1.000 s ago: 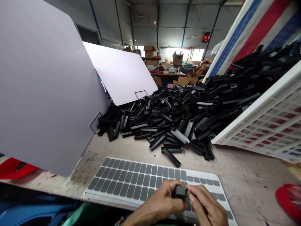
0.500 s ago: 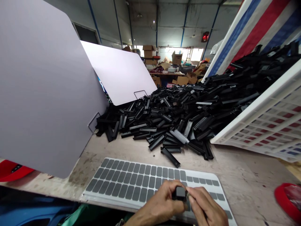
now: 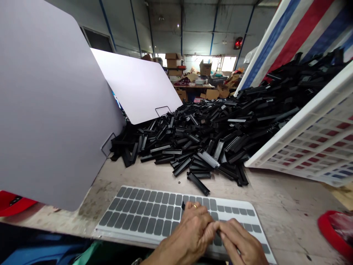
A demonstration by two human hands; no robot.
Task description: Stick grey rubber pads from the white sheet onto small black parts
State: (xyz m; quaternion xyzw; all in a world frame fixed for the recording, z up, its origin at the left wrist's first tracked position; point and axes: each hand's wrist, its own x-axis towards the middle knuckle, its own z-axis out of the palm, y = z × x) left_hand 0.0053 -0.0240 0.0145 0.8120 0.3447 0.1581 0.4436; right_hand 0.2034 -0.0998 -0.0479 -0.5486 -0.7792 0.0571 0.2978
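My left hand (image 3: 194,226), with a ring on one finger, is wrapped round a small black part (image 3: 183,205) whose tip shows past the fingers. My right hand (image 3: 241,241) touches it on the right, fingers pinched together; what they pinch is mostly hidden. Both hands are over a white sheet with rows of grey rounded stickers (image 3: 149,209) at the table's front edge. Beyond the sheet lies a large heap of black plastic pieces (image 3: 190,143), one of them (image 3: 198,183) nearest the sheet.
A white plastic basket (image 3: 303,147) lies tipped at the right, black pieces spilling from it. Two pale panels (image 3: 55,103) (image 3: 140,84) stand at the left. Red round containers (image 3: 333,235) (image 3: 16,206) sit at both sides. Cardboard boxes (image 3: 205,69) are behind.
My left hand has turned over and closed, so its back now faces up and the dark part between the hands is mostly covered. The view has shifted slightly.
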